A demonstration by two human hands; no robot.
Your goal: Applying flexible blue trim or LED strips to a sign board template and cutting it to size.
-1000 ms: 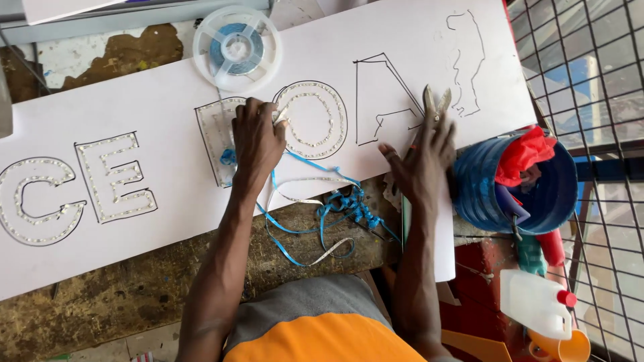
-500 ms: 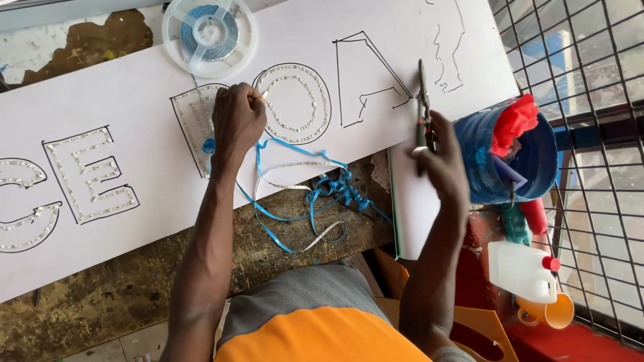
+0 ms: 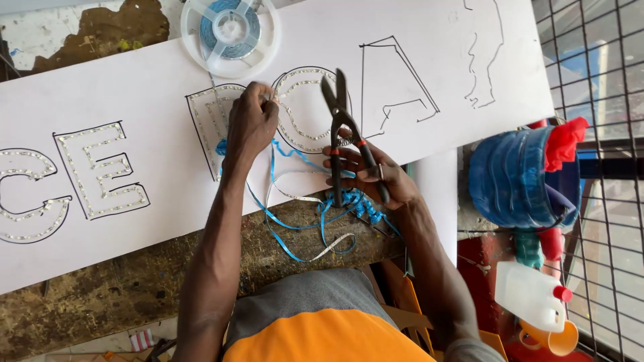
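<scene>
Beside right hand (image 3: 376, 177): blue bucket (image 3: 513, 177) of cloth (image 3: 563, 142).

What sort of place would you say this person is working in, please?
Probably a small sign-making workshop: a white sign board with outlined letters, a reel of strip, and snips in the right hand.

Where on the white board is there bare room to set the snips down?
Bare board lies below the E letter, and between the A outline and the figure outline. Crowded: blue strips between left hand and right hand holding snips.
</scene>
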